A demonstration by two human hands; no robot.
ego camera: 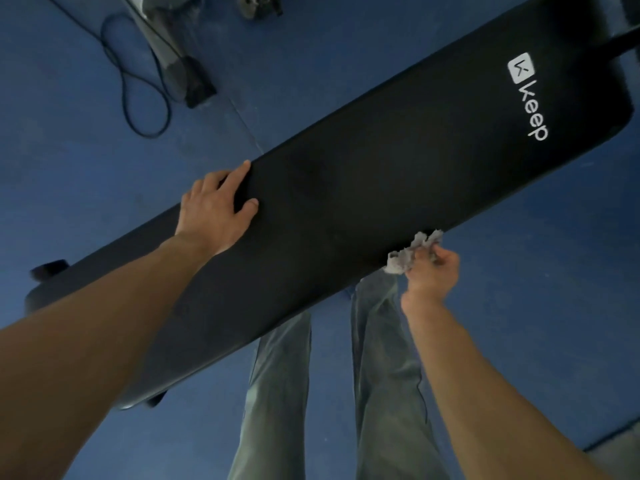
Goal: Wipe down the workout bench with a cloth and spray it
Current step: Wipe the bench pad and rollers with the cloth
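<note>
The bench, a long black padded slab with matte surface and rounded edges, runs from 8 to 2 o'clock across blue floor. Left hand lies flat, fingers spread, on its far edge. Right hand, grip closed around a crumpled grey cloth, presses the near edge. A black cable loops at 11 o'clock.

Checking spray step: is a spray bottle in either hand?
No. The left hand rests bare on the bench, and the right hand grips only a crumpled cloth.
</note>
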